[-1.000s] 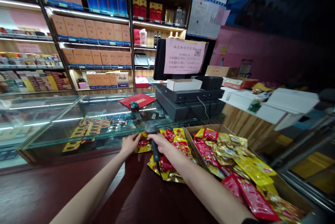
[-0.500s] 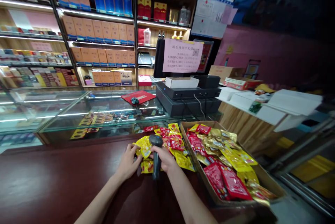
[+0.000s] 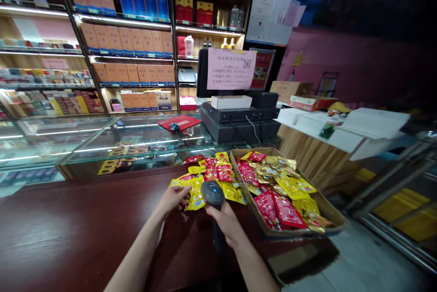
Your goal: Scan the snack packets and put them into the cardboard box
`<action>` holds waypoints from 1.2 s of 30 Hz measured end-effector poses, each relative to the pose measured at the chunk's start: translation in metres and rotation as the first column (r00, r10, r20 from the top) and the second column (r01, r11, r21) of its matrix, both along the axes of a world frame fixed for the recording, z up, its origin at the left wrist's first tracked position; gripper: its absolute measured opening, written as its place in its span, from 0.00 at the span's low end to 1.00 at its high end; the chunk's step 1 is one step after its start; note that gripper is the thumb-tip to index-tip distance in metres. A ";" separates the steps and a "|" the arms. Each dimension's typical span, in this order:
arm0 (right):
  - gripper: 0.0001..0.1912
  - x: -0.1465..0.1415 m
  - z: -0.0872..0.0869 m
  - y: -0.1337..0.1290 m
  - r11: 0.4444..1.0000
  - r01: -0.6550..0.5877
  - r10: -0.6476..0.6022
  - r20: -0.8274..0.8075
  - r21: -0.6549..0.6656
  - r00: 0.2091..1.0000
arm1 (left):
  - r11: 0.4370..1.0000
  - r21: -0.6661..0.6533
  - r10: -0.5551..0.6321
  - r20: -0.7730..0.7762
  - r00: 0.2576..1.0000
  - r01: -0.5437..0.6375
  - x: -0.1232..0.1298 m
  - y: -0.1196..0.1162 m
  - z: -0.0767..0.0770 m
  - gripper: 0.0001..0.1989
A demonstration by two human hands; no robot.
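Note:
My right hand (image 3: 226, 219) is wrapped round the handle of a dark barcode scanner (image 3: 213, 194), with a small blue light on top of its head. The scanner's head is close beside a yellow snack packet (image 3: 194, 194). That packet is pinched at its left side by my left hand (image 3: 175, 198), just above the dark red tabletop (image 3: 82, 228). Behind both hands lies a loose pile of red and yellow snack packets (image 3: 223, 172). To the right, an open cardboard box (image 3: 251, 203) holds several red, yellow and gold packets.
Beyond the tabletop stands a glass display counter (image 3: 85, 146) with a red mat (image 3: 184, 121) and mouse (image 3: 174, 126). A monitor with a pink paper sign (image 3: 230, 69) rises above a black cash drawer (image 3: 239, 130). Shelves of boxed goods (image 3: 126, 41) line the back.
My left hand has lifted the yellow packet and tilted it up. The scanner has come nearer to me, and its blue light now shows. My view has shifted slightly.

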State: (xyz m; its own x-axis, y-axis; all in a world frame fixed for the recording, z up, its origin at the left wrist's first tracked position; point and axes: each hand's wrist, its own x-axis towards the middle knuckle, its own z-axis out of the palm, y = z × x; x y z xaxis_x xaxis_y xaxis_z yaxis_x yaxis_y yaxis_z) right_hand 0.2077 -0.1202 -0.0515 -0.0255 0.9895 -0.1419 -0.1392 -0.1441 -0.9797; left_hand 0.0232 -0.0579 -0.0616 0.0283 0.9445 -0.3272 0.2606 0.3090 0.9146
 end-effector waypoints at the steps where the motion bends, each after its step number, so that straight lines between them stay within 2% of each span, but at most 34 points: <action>1: 0.13 0.002 0.003 -0.002 1.000 -0.007 0.007 -0.005 0.013 1.000 | 0.996 -0.056 -0.061 0.155 0.986 0.070 0.001 0.003 0.003 0.24; 3: 0.14 0.003 0.009 -0.005 0.999 -0.023 0.023 -0.012 0.025 1.000 | 0.976 -0.109 -0.135 0.366 0.921 0.187 0.001 0.010 0.007 0.24; 5: 0.16 0.003 0.014 -0.005 0.998 -0.034 0.035 -0.007 0.047 0.999 | 0.964 -0.145 -0.142 0.435 0.889 0.225 -0.001 0.021 0.010 0.24; 7: 0.19 0.000 0.017 -0.003 0.999 -0.023 0.024 -0.009 0.047 1.000 | 0.966 -0.169 -0.104 0.438 0.893 0.195 -0.005 0.036 0.013 0.23; 10: 0.21 -0.008 0.014 0.001 0.999 -0.029 0.027 -0.047 -0.043 0.999 | 0.972 -0.188 -0.048 0.419 0.907 0.138 -0.011 0.063 0.019 0.23; 13: 0.21 -0.024 0.005 0.005 0.985 -0.110 0.102 -0.067 -0.131 0.993 | 0.972 -0.203 -0.034 0.388 0.921 0.122 -0.015 0.086 0.025 0.23; 16: 0.20 -0.041 -0.006 0.010 0.974 -0.141 0.133 -0.057 -0.178 0.989 | 0.970 -0.214 -0.030 0.367 0.930 0.116 -0.014 0.099 0.027 0.24; 23: 0.17 -0.057 -0.017 0.023 0.975 -0.130 0.130 -0.011 -0.182 0.991 | 0.966 -0.224 -0.035 0.370 0.928 0.126 -0.013 0.101 0.023 0.23; 36: 0.16 -0.055 -0.014 0.025 0.973 -0.118 0.120 0.000 -0.199 0.993 | 0.964 -0.227 -0.056 0.329 0.943 0.137 -0.016 0.101 0.014 0.26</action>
